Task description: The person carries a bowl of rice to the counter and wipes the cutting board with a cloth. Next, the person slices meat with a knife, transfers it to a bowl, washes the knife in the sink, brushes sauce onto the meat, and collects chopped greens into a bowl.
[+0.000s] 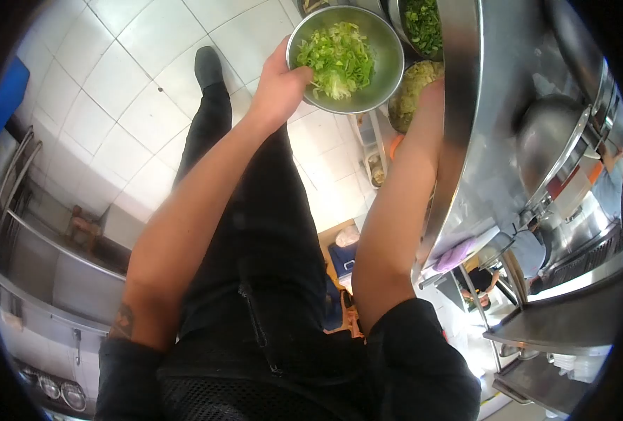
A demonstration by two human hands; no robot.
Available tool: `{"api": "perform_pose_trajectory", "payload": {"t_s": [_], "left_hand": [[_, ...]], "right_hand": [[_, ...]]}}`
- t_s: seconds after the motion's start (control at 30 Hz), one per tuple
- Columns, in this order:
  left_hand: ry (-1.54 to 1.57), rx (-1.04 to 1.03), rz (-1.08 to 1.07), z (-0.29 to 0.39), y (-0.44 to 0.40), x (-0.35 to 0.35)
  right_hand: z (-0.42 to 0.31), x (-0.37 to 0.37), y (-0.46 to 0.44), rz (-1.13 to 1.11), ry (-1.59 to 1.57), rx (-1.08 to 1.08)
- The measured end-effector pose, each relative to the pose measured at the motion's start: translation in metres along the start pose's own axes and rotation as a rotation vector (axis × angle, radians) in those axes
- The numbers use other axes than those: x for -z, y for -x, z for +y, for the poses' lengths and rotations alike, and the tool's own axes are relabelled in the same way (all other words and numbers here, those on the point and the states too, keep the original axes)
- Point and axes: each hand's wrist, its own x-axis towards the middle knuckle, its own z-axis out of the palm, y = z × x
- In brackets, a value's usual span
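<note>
My left hand point(280, 88) grips the rim of a round metal bowl point(388, 64), with the thumb over its inner edge. Chopped pale and bright green leaves point(336, 62) lie in that bowl. To its right, my right hand point(435, 92) reaches into a container of yellowish-green chopped food point(416, 83); the steel counter's edge and the food hide most of its fingers. Just above stands another metal container with dark green chopped leaves point(422, 28).
A steel counter point(466, 84) runs down the right side. Steel shelves point(571, 326) stand at the lower right, near other people. Metal rails point(58, 245) line the left. Below the counter are small food trays point(374, 168) and a blue crate point(342, 258).
</note>
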Motion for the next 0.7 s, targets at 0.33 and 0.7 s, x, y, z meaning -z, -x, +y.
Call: {"api": "perform_pose_trajectory", "payload": {"t_s": [0.33, 0.7], "left_hand": [[-0.211, -0.118, -0.012, -0.010, 0.015, -0.002], [-0.280, -0.258, -0.130, 0.020, 0.090, -0.027]], "right_hand": [[-0.041, -0.047, 0.135, -0.030, 0.355, 0.731], [-0.052, -0.012, 0.207, -0.083, 0.742, 0.981]]}}
